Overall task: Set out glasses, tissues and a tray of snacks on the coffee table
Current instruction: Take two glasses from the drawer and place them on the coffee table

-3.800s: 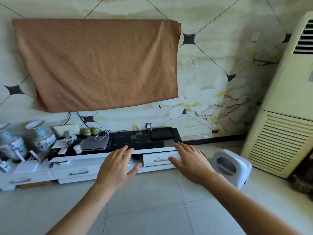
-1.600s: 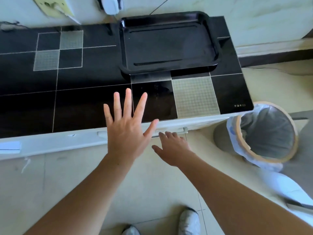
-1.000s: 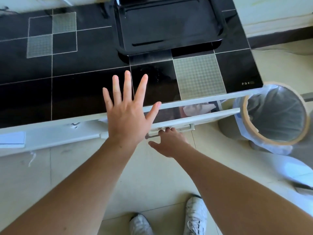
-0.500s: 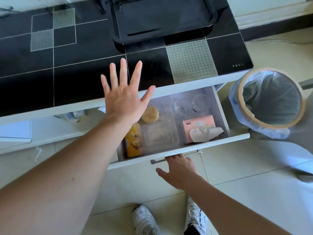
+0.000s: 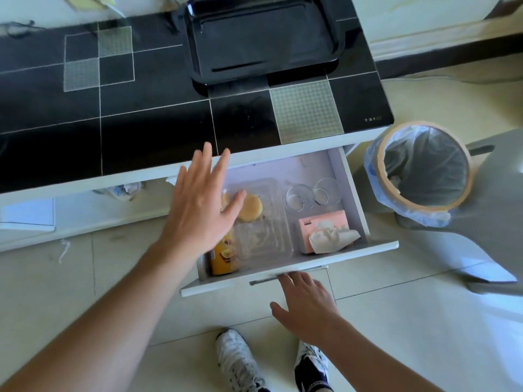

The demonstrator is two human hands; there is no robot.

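The white drawer (image 5: pixel 351 176) of the low cabinet stands pulled out. Inside lie a clear plastic snack box (image 5: pixel 266 239) with round pastries (image 5: pixel 250 207), a yellow snack packet (image 5: pixel 222 260), two clear glasses (image 5: pixel 300 198), and a pink tissue pack (image 5: pixel 325 224) with a tissue sticking out. A black tray (image 5: pixel 263 38) rests on the cabinet's dark tiled top. My left hand (image 5: pixel 201 205) hovers spread over the drawer's left part, holding nothing. My right hand (image 5: pixel 305 304) has its fingertips at the drawer handle (image 5: pixel 266 280); the fingers are loose.
A round bin (image 5: pixel 424 171) lined with a plastic bag stands right of the drawer, beside a grey stool (image 5: pixel 498 222). My two shoes (image 5: pixel 240 360) are on the pale floor tiles below the drawer. A lower white shelf (image 5: pixel 28 216) juts out at the left.
The drawer has slid further out under my right hand, showing all its contents. My left hand dropped from above the cabinet top to over the snacks.
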